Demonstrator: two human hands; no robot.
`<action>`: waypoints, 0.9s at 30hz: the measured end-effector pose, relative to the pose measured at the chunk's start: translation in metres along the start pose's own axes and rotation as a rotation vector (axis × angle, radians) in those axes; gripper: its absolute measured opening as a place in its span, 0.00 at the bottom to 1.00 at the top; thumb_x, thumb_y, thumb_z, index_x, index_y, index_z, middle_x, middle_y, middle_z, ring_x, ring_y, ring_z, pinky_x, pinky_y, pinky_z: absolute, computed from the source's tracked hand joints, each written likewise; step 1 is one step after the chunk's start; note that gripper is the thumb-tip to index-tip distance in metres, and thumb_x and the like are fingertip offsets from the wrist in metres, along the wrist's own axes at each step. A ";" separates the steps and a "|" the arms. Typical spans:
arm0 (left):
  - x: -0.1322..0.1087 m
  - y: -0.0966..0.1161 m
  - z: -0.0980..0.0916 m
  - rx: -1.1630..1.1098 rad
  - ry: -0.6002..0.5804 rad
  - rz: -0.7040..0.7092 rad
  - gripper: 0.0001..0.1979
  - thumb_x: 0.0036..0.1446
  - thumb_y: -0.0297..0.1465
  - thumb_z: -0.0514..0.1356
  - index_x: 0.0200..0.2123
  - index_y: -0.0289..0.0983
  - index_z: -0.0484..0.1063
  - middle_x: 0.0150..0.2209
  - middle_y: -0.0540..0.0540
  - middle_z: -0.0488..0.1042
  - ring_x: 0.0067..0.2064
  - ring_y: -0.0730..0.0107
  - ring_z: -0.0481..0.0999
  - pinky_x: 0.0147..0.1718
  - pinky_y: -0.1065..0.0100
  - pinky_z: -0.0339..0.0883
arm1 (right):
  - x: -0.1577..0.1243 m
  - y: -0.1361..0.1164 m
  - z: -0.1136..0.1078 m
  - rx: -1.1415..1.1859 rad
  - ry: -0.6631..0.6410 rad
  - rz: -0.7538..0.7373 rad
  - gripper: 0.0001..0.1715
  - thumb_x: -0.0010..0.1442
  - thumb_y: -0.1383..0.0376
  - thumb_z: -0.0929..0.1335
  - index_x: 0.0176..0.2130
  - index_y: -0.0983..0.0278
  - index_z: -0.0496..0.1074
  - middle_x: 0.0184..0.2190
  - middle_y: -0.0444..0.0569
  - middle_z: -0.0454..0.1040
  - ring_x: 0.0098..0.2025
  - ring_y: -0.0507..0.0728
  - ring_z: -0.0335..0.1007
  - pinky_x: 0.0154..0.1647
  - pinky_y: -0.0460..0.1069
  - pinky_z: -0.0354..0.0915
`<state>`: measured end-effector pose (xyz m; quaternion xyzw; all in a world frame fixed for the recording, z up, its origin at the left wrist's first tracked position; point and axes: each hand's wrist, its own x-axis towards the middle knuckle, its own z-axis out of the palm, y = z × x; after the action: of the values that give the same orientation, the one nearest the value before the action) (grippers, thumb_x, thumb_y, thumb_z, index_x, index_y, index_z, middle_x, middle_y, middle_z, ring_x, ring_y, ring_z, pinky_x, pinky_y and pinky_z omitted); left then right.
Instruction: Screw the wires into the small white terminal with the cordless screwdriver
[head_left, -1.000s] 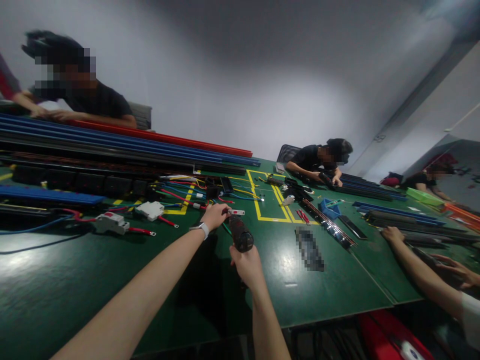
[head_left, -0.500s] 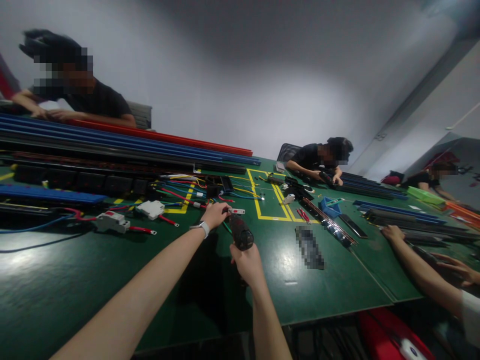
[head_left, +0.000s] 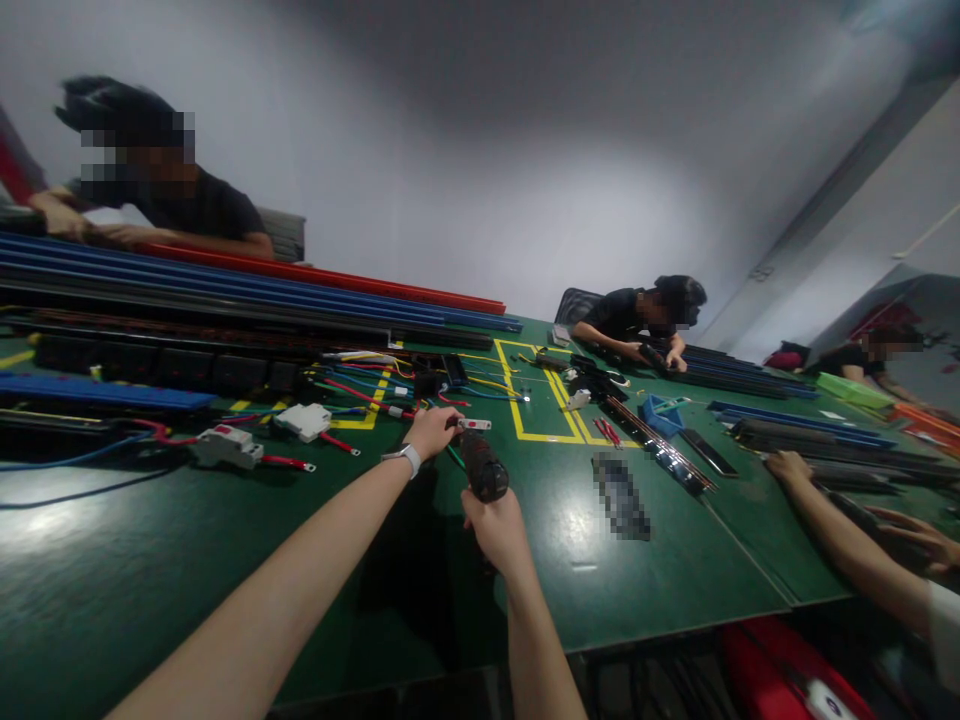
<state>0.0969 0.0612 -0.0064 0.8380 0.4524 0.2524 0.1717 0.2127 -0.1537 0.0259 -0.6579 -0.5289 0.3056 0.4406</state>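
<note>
My right hand point(head_left: 498, 528) is wrapped round the grip of a black cordless drill point(head_left: 486, 470), which points away from me. Just ahead of its front end is a small white circuit breaker point(head_left: 477, 424) with a red switch. My left hand point(head_left: 432, 433), a pale band on its wrist, is closed at the breaker's left side; its fingertips meet by the drill's nose. The exact contact of the drill tip is hidden. Two more white breakers point(head_left: 229, 447) with red leads lie to the left, near a second breaker point(head_left: 304, 422).
Coloured wires and long blue, black and orange rails point(head_left: 337, 286) cover the far left of the green table point(head_left: 337, 590). At right are a blurred flat dark object point(head_left: 622, 497), a blue bin point(head_left: 663, 413) and metal strips point(head_left: 660, 450). Co-workers sit across; another person's arm point(head_left: 840, 530) reaches in from the right.
The view has shifted very slightly. Both of my hands, the drill and the breaker keep the same positions relative to each other.
</note>
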 end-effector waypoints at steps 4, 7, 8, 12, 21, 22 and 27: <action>0.000 -0.001 0.000 -0.005 -0.002 0.016 0.13 0.61 0.37 0.59 0.48 0.46 0.78 0.49 0.47 0.81 0.53 0.58 0.77 0.54 0.58 0.61 | -0.001 -0.002 0.000 -0.011 0.001 0.007 0.09 0.59 0.61 0.65 0.34 0.64 0.73 0.23 0.44 0.74 0.25 0.54 0.71 0.26 0.46 0.62; 0.000 -0.002 0.001 0.000 -0.004 0.008 0.14 0.61 0.37 0.59 0.48 0.46 0.78 0.49 0.46 0.81 0.53 0.58 0.76 0.55 0.58 0.61 | 0.000 0.000 0.000 -0.017 0.001 0.015 0.09 0.59 0.61 0.65 0.34 0.64 0.73 0.23 0.44 0.73 0.25 0.54 0.71 0.26 0.46 0.61; 0.000 -0.002 0.002 0.002 -0.006 0.007 0.14 0.61 0.37 0.60 0.48 0.46 0.78 0.49 0.46 0.81 0.53 0.58 0.76 0.55 0.58 0.61 | 0.000 0.001 0.000 -0.017 -0.001 0.017 0.09 0.59 0.61 0.65 0.34 0.64 0.73 0.23 0.44 0.73 0.25 0.54 0.71 0.26 0.46 0.61; 0.001 -0.002 0.002 0.004 -0.003 0.011 0.13 0.61 0.37 0.59 0.48 0.46 0.78 0.49 0.47 0.81 0.53 0.57 0.76 0.55 0.58 0.61 | 0.001 0.002 0.000 -0.024 -0.009 0.003 0.10 0.60 0.61 0.65 0.34 0.64 0.73 0.23 0.45 0.74 0.25 0.54 0.72 0.26 0.46 0.61; 0.000 0.001 0.000 0.012 -0.004 0.007 0.13 0.62 0.37 0.59 0.48 0.47 0.78 0.49 0.47 0.81 0.53 0.57 0.76 0.55 0.57 0.61 | -0.001 -0.007 -0.002 -0.003 -0.007 0.024 0.08 0.59 0.62 0.65 0.33 0.64 0.72 0.23 0.44 0.73 0.25 0.54 0.71 0.25 0.45 0.61; 0.000 0.001 0.000 0.015 -0.002 0.009 0.13 0.62 0.38 0.58 0.47 0.47 0.78 0.49 0.47 0.81 0.53 0.57 0.77 0.55 0.57 0.61 | -0.002 -0.008 -0.002 -0.002 -0.007 0.028 0.08 0.59 0.62 0.65 0.33 0.64 0.72 0.23 0.44 0.72 0.25 0.54 0.71 0.25 0.45 0.61; -0.001 0.002 0.000 0.032 0.003 0.001 0.13 0.62 0.38 0.59 0.47 0.47 0.79 0.48 0.47 0.81 0.52 0.56 0.77 0.54 0.57 0.62 | -0.002 -0.007 -0.002 0.007 -0.012 0.013 0.09 0.59 0.61 0.65 0.32 0.63 0.72 0.23 0.44 0.72 0.25 0.54 0.71 0.26 0.45 0.61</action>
<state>0.0977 0.0599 -0.0058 0.8405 0.4560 0.2466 0.1572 0.2105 -0.1558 0.0330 -0.6580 -0.5261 0.3141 0.4378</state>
